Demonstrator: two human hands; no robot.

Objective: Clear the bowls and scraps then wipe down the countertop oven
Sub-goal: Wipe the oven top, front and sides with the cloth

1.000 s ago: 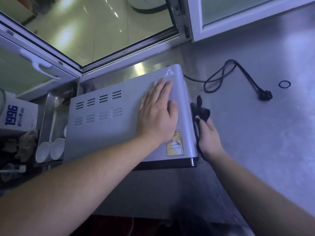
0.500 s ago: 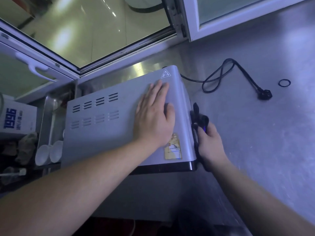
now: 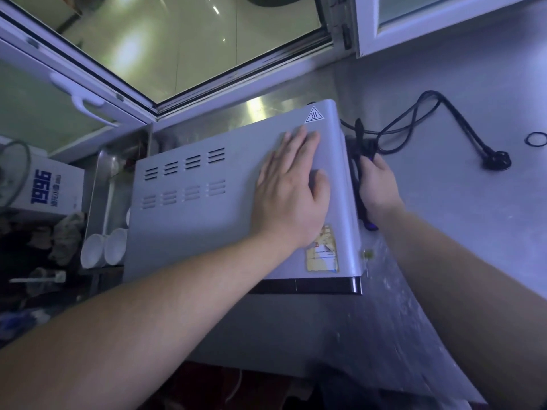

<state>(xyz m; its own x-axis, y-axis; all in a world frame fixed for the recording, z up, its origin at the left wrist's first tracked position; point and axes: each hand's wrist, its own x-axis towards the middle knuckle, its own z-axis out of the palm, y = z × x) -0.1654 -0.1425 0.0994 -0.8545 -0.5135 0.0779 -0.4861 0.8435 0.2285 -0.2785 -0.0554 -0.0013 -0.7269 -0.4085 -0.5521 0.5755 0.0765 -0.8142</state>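
steel counter (image 3: 488, 232): right hand (image 3: 377, 186), clamped on dark cloth (image 3: 359, 161), has slid farther along oven (image 3: 207, 220) side; left hand (image 3: 291, 192) stays flat, fingers together; wiping underway.

The countertop oven (image 3: 207, 202) is covered in matt grey painted metal, with a worn paper sticker (image 3: 322, 253). The counter (image 3: 458, 232) is brushed steel, lightly scratched. Glossy white bowls (image 3: 103, 250) are seen.

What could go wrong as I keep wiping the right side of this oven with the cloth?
The dark cloth in the right hand works close to the loose power cord and may snag it. The left hand pressing on the oven might nudge it toward the white bowls beside it.
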